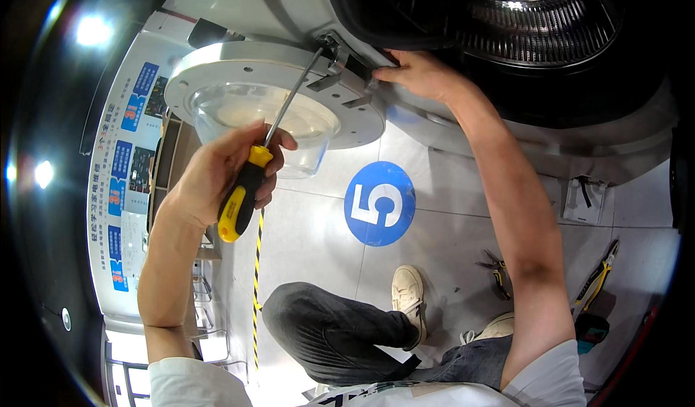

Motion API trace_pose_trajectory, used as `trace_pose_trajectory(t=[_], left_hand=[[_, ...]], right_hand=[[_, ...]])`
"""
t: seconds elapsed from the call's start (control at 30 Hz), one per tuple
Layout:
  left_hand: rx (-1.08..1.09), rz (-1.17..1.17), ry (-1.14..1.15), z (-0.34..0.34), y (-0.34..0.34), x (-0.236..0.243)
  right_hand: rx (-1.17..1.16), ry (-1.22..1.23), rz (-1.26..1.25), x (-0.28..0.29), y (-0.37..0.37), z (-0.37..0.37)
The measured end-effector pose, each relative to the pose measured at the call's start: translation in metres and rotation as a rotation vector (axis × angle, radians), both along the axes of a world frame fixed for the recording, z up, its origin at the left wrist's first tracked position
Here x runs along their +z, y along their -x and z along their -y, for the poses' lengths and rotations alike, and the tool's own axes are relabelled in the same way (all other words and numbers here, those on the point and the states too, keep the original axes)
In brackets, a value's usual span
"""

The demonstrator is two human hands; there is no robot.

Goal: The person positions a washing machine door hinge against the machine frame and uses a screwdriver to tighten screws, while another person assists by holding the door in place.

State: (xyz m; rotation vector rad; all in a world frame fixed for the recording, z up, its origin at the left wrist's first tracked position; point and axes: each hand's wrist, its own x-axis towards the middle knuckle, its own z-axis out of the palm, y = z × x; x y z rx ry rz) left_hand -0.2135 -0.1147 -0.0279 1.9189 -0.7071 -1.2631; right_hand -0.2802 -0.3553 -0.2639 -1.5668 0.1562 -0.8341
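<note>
My left hand holds a yellow-and-black screwdriver, its long shaft angled up to a metal hinge at the washer's opening. The round white door hangs open from that hinge, its clear bowl behind my left hand. My right hand is at the front panel just right of the hinge, thumb pointing left toward the bracket, the other fingers curled and partly hidden under the dark rubber seal. Inside the opening is the ribbed steel drum.
On the tiled floor lie a round blue sticker, striped tape, pliers, long-handled pliers and a teal tool. My legs are below. A wall banner and chairs stand at left.
</note>
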Motion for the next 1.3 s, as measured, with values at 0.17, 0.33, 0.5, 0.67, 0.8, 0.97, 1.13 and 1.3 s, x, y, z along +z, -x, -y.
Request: trace_pose_trajectory(t=[0.17, 0.33, 0.5, 0.67, 0.8, 0.97, 1.13, 1.3], left_hand=[[-0.236, 0.494, -0.119, 0.006, -0.001, 0.004], [-0.616, 1.361, -0.181, 0.009, 0.006, -0.008], [-0.256, 0.541, -0.033, 0.012, 0.003, -0.003], [-0.088, 0.121, -0.011, 0.014, -0.016, -0.003], [-0.121, 0.154, -0.012, 0.021, -0.03, -0.006], [-0.07, 0.131, 0.035, 0.026, -0.026, -0.009], [-0.062, 0.174, 0.065, 0.033, -0.026, -0.01], [-0.133, 0.425, -0.029, 0.042, -0.025, -0.015]], right_hand=[[-0.014, 0.004, -0.005, -0.002, 0.001, -0.002], [-0.023, 0.006, -0.018, 0.001, 0.005, -0.002], [-0.037, 0.01, -0.031, 0.0, 0.004, -0.001], [-0.046, 0.01, -0.019, 0.002, 0.002, -0.003], [-0.045, 0.019, -0.032, 0.003, 0.003, -0.003], [-0.047, 0.026, -0.041, 0.003, 0.003, -0.003], [-0.05, 0.038, -0.046, 0.004, 0.004, -0.003], [-0.052, 0.049, -0.048, 0.005, 0.003, -0.004]])
